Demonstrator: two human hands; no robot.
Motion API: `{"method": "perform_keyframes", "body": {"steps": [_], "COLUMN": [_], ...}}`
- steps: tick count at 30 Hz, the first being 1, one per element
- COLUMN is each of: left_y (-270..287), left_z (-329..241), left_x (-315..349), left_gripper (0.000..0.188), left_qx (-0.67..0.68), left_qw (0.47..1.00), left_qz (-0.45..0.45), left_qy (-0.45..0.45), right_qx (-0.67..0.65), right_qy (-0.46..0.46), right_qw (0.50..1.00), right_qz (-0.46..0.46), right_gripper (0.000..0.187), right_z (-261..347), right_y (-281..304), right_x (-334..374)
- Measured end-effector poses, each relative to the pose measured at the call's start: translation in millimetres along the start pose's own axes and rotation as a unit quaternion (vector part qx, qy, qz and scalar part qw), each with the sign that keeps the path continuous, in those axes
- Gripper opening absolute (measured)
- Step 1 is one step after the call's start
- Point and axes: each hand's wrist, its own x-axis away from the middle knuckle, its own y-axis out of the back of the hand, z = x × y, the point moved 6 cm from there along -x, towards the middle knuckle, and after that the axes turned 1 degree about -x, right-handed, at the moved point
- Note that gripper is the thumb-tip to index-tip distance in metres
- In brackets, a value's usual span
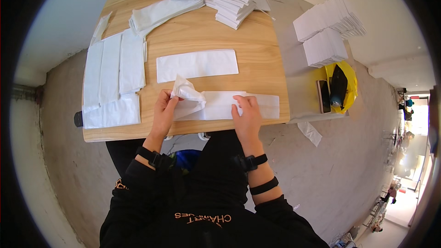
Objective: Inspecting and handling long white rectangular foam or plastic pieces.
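Note:
A long white strip of thin, sheet-like material (pixel 216 106) lies across the near edge of the wooden table. Its left end is lifted and crumpled, pinched between the thumb and fingers of my left hand (pixel 164 112). My right hand (pixel 248 115) has curled fingers on the strip's right half, thumb and forefinger close together at a fold; the strip's right end lies flat beyond them. Just behind it, a second flat white strip (pixel 197 65) rests on the table, touched by neither hand. What lies inside the folds is hidden.
Overlapping white folded sheets (pixel 112 73) cover the table's left side. Further back are a pile of long white sheets (pixel 165 13) and a stack of white packets (pixel 234 2). At right, a lower surface bears white stacks (pixel 326 48), a phone (pixel 324 96) and a yellow bag (pixel 351 82).

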Motion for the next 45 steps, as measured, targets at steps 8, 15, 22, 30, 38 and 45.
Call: {"method": "perform_keyframes", "body": {"steps": [8, 15, 22, 30, 38, 45], "left_y": [26, 134, 161, -69, -92, -94], "left_z": [-17, -9, -27, -46, 4, 7], "left_x": [10, 58, 84, 58, 39, 39], "left_gripper": [0.011, 0.013, 0.043, 0.087, 0.106, 0.108], "left_qx": [0.033, -0.020, -0.384, -0.551, -0.625, -0.624], "left_qw": [0.999, 0.993, 0.842, 0.789, 0.731, 0.731], "left_qz": [0.001, -0.103, -0.367, 0.122, 0.153, 0.172], "left_qy": [-0.025, 0.056, -0.090, -0.243, -0.227, -0.218], "right_qx": [0.054, 0.052, 0.049, 0.053, 0.043, -0.023], "right_qy": [0.026, -0.008, -0.005, 0.004, -0.002, -0.041], "right_qw": [0.996, 0.995, 0.994, 0.995, 0.996, 0.999], "right_qz": [0.067, 0.088, 0.094, 0.083, 0.077, 0.006], "right_gripper": [0.031, 0.034, 0.034, 0.033, 0.032, 0.037], "right_z": [-6, -11, -7, -10, -7, -44], "right_y": [-20, -21, -22, -22, -19, 5], "right_x": [0, -1, -3, 0, -2, -1]}}
